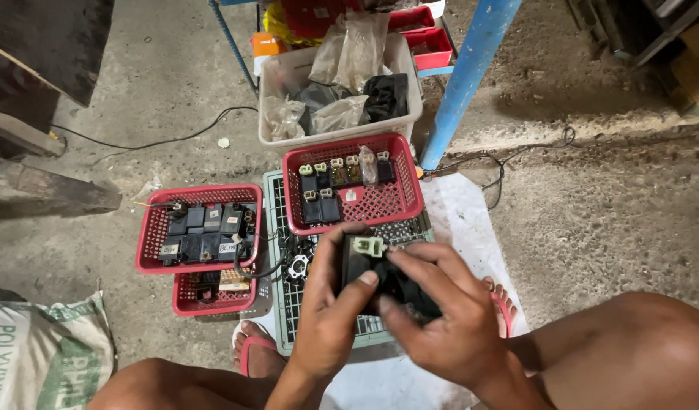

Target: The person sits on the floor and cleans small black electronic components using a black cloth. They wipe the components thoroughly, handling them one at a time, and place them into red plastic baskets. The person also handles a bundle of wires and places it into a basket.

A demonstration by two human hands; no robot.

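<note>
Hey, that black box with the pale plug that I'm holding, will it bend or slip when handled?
The black box looks rigid, probably hard plastic. Both hands, left and right, grip it firmly, so likely not slippery.

Red plastic mesh basket (399, 199), rough concrete floor (615, 205)

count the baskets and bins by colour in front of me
Red mesh baskets: 3, left, lower left, centre
Red small bins: 2, top
Pale grey-green basket: 1, under the centre red one
White tub: 1, holding plastic bags
Total: 7
</note>
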